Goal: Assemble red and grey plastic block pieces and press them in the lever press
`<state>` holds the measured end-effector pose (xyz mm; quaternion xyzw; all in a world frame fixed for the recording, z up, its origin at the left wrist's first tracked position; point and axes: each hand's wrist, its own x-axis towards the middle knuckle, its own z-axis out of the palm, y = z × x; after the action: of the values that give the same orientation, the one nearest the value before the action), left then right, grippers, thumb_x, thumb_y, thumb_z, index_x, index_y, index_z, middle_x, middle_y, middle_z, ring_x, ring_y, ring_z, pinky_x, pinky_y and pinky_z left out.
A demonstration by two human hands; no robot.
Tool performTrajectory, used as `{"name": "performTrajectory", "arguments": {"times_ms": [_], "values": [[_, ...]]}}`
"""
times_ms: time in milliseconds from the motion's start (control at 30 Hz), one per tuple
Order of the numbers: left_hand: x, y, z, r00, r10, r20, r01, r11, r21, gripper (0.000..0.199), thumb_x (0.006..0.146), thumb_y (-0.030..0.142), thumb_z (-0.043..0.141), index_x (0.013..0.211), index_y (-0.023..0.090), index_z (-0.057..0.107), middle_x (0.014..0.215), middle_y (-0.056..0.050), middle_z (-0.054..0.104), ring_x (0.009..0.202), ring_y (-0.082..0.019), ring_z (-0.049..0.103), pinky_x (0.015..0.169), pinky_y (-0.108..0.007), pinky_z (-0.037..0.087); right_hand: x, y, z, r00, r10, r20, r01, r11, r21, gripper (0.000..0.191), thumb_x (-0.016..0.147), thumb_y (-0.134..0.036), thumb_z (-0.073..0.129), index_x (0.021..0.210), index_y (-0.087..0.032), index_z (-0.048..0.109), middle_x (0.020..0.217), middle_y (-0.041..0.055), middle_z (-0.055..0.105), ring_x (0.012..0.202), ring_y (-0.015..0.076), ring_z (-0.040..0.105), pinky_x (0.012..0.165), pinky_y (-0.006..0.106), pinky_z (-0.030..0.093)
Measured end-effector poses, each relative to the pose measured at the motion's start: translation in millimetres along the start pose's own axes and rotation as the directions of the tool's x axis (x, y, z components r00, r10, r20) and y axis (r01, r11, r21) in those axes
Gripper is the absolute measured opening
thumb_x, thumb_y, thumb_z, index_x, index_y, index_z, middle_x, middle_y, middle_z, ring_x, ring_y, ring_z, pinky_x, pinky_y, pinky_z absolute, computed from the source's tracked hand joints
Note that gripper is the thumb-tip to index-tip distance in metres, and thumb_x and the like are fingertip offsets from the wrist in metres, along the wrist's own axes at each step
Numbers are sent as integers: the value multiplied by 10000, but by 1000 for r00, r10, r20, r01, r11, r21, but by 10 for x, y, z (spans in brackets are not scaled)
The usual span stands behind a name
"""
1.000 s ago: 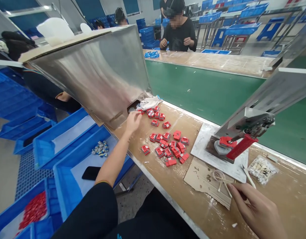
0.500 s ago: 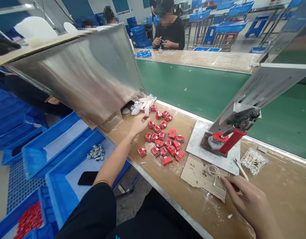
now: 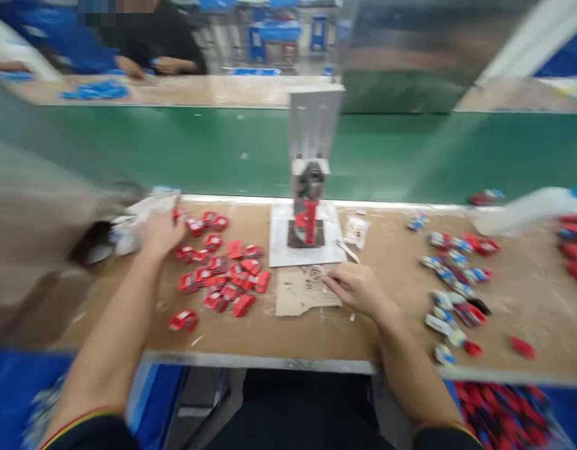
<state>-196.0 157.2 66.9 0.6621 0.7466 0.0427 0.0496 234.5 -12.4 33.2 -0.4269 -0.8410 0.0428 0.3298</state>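
Note:
My left hand (image 3: 161, 234) is at the white gloves (image 3: 150, 205), beside the left edge of the red parts (image 3: 215, 264); motion smears its fingers. With finger and thumb pinched, my right hand (image 3: 351, 284) is over the right edge of a torn cardboard piece (image 3: 291, 297). A pale ring (image 3: 315, 272) lies by its fingertips; what the pinch holds is too small to make out. Behind the cardboard, a hand press with a red handle (image 3: 311, 222) stands on a white board (image 3: 279, 240). White tweezers (image 3: 348, 251) lie at the board's right corner.
White, blue and red parts (image 3: 457, 269) lie scattered on the right of the table, near a white bottle (image 3: 527, 211). A metal panel (image 3: 30, 250) stands at the left. Beyond the green belt (image 3: 175, 140) a person in black sits. A bin of red parts (image 3: 501, 412) is below right.
The view has swung to the right, bringing the right side of the table into sight. My left hand has shifted from beside the red parts to the gloves. My right hand stays at the cardboard.

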Motion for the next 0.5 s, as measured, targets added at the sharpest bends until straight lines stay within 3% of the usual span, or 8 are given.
{"name": "performTrajectory", "arguments": {"times_ms": [67,167,233,300,400,500], "values": [[12,46,82,998,-27,51,25,998,53,744,990,443,239,1328,-108,608,1268,-412,664,1248,-551,637,973,-724,503,12,35,26,999,34,16,-34,999,-36,467,1102,-366,471,726,-197,689,654,31,703,618,127,620,591,266,414],[-60,30,217,999,-22,32,16,988,155,837,948,522,138,1432,31,613,1210,-298,746,1198,-494,689,987,-605,546,-5,77,64,992,92,91,-87,994,-62,468,1107,-390,468,763,-190,715,692,34,721,680,130,619,642,273,390],[-158,-25,261,998,70,7,-70,985,155,825,924,589,150,1340,131,695,1059,-217,793,1118,-466,720,940,-555,572,-19,73,75,988,101,116,-95,994,-52,454,1107,-395,473,792,-186,724,712,36,727,706,134,620,662,277,380],[-235,-86,257,990,138,-22,-134,984,113,759,900,652,233,1255,200,729,1054,-158,804,1077,-417,741,927,-499,585,-27,61,68,990,89,113,-86,996,-33,455,1110,-396,466,804,-183,726,716,37,723,711,137,615,666,279,372],[-221,-180,203,995,80,-56,-78,996,38,680,883,645,314,1292,240,677,1238,-109,782,1192,-361,717,1035,-460,559,-30,51,22,992,90,89,-90,996,-8,471,1114,-392,450,784,-187,717,702,37,703,690,137,596,651,276,362],[-78,-290,170,1000,-14,3,14,1000,17,688,876,590,313,1382,219,595,1311,-115,757,1338,-382,632,1137,-538,496,-28,45,-29,991,112,71,-112,994,8,458,1108,-374,461,760,-194,699,693,37,685,668,135,586,630,270,358]]}}
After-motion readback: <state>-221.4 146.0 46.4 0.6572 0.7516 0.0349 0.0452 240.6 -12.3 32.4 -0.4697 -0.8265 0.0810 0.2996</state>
